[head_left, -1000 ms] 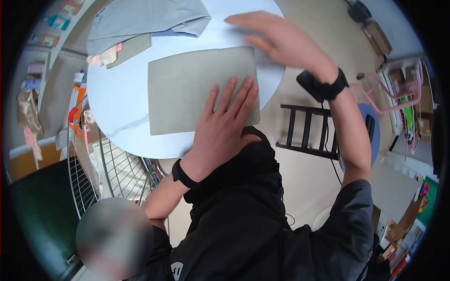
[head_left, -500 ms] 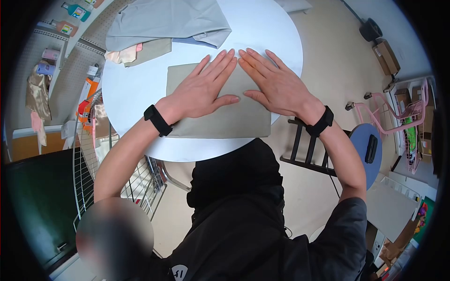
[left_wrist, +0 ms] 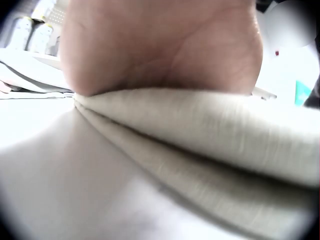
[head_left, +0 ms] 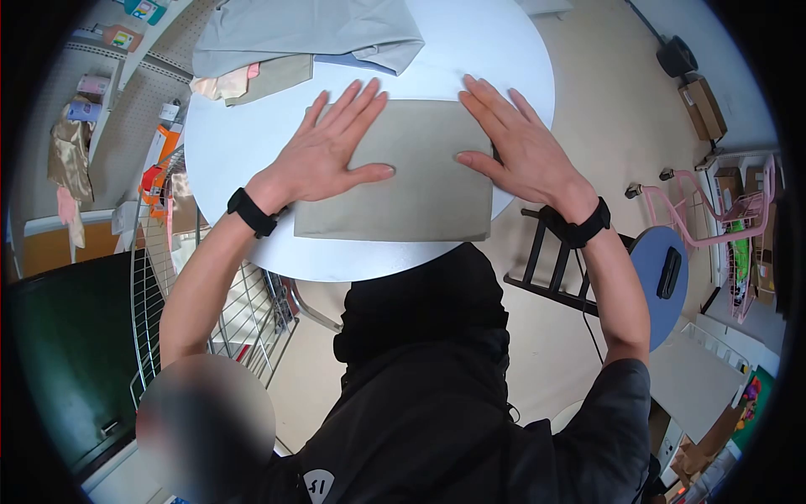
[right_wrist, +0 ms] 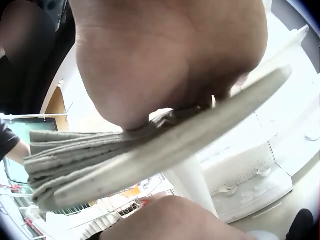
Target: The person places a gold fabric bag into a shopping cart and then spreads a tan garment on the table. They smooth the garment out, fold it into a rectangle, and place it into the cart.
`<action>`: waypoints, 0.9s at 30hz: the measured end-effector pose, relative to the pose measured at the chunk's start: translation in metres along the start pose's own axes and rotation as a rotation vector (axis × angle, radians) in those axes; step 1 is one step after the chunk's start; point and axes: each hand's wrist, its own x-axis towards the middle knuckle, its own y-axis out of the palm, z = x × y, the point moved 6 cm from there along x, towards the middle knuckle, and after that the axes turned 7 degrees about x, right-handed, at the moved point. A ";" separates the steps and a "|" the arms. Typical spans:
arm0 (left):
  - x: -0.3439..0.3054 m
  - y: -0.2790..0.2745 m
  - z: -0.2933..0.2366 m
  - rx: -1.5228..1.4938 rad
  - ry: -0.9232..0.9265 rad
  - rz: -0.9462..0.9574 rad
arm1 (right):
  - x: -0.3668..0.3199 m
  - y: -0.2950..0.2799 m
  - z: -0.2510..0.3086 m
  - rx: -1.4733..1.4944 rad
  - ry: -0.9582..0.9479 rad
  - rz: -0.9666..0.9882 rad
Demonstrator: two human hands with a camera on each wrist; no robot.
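Observation:
A folded grey-green cloth (head_left: 411,206) lies as a flat rectangle near the front of the round table (head_left: 243,185). My left hand (head_left: 329,151) rests over its left side, fingers straight and pointing away from me, fingertips at the far left corner. Over the right edge lies my right hand (head_left: 522,149), also with straight fingers, its thumb on the cloth. In the left wrist view the palm (left_wrist: 160,47) presses on the thick folded edge. Several stacked layers (right_wrist: 75,155) show beneath the hand in the right wrist view.
A light grey cloth (head_left: 302,34) lies heaped at the far side of the table, with a pale pink fabric piece (head_left: 227,86) beside it. A wire cart (head_left: 243,315) stands at the left, a dark stool (head_left: 558,265) at the right. Shelves line the left wall.
The right hand, raised off the cloth a second ago, has come down on it. Both hands then met near the middle of the far edge and have since slid apart toward the sides.

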 end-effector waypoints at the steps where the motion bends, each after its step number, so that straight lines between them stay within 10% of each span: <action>1: -0.005 -0.001 0.005 0.001 -0.024 0.016 | 0.000 -0.003 0.001 -0.048 -0.001 -0.007; 10: -0.053 -0.044 -0.052 -0.125 -0.070 0.023 | -0.001 -0.013 0.091 0.064 -0.117 -0.155; 27: -0.128 0.007 -0.068 -0.205 -0.386 -0.085 | -0.006 0.018 0.074 0.120 0.048 -0.032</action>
